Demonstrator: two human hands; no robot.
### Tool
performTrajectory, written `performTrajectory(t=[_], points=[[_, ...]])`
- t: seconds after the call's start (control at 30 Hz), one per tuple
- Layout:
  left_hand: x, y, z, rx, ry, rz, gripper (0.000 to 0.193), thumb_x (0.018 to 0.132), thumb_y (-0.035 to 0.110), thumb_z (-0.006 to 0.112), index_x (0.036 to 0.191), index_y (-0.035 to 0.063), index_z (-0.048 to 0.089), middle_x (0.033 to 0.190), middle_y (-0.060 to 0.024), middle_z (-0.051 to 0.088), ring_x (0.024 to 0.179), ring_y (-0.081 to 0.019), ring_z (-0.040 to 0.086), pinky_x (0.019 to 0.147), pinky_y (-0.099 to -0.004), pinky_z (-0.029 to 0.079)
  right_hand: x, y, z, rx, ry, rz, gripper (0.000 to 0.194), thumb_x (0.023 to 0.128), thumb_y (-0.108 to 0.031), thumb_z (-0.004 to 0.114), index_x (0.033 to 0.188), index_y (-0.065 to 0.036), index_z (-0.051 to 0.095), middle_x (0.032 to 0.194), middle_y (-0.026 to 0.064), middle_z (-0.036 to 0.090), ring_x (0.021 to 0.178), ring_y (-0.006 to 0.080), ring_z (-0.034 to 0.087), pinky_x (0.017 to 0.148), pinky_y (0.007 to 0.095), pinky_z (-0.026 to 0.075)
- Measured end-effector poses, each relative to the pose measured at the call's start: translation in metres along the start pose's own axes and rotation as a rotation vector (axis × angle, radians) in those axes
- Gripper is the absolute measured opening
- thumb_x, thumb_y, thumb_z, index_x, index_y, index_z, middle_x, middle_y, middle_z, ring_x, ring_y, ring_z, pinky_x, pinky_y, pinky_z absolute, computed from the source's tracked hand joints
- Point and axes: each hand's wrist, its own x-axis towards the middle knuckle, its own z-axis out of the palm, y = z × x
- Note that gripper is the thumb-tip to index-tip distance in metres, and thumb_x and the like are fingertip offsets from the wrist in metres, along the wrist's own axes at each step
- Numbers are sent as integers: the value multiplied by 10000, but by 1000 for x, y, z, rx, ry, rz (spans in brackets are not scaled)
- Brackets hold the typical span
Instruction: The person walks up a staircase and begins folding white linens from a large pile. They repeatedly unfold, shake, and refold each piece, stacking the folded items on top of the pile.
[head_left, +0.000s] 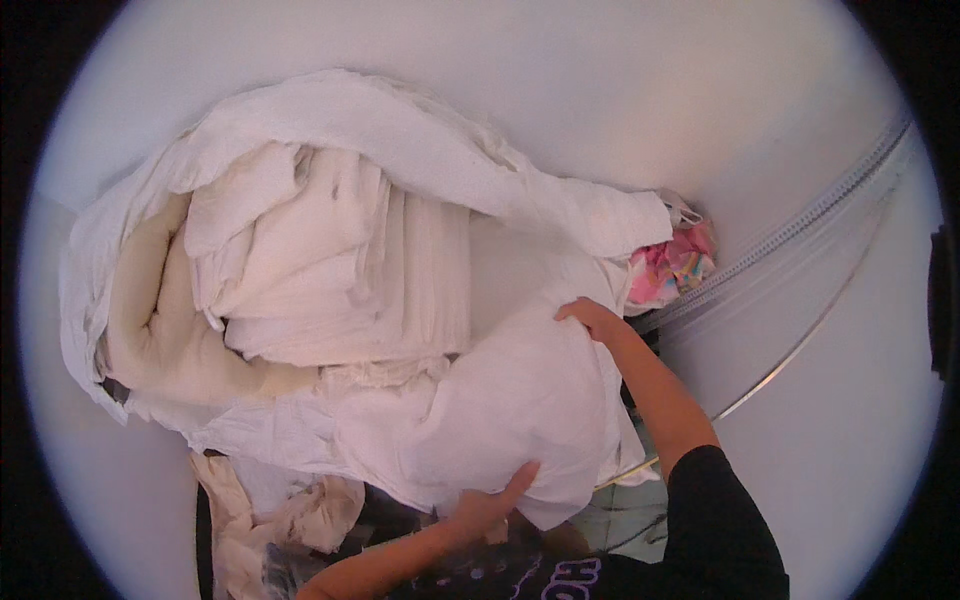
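My left hand grips the near edge of a white cloth sheet, thumb on top and fingers hidden beneath. Farther up the same sheet, my right hand pinches its right side. The sheet lies spread in front of my body, creased between the two hands. Just left of it sits a stack of folded white cloths, with layered edges facing right. A thick cream padded roll curves around the stack's left and near sides. Behind the stack, a long white cloth arches from left to right.
A crumpled pink, multicoloured bundle lies beyond my right hand. A zipper runs up the pale fabric wall, with a thin curved rod nearby. Beige crumpled material lies at the lower left.
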Motion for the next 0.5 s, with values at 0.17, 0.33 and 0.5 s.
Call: performTrajectory(t=[0.17,0.33,0.5], points=[[56,3,29,27,59,249,481,794,259,654,1142,-32,496,1123,-136,547,1003,-201,533,871,-302,421,94,3,-17,-165,-257,-292,258,687,-103,652,943,-112,619,1042,90,564,917,203,523,756,286,436],[95,-7,38,-301,-100,202,521,841,305,582,1217,-28,445,1238,-147,475,1101,-203,490,952,-310,381,161,-18,-17,222,178,430,522,565,-388,690,961,-56,615,1177,203,461,1003,291,495,898,399,381],[140,-14,53,-541,-235,98,518,842,319,573,1210,-24,448,1231,-147,478,1092,-206,493,944,-318,387,159,-67,-144,737,628,139,439,629,-343,647,912,-9,611,787,139,597,834,291,572,723,384,476]])
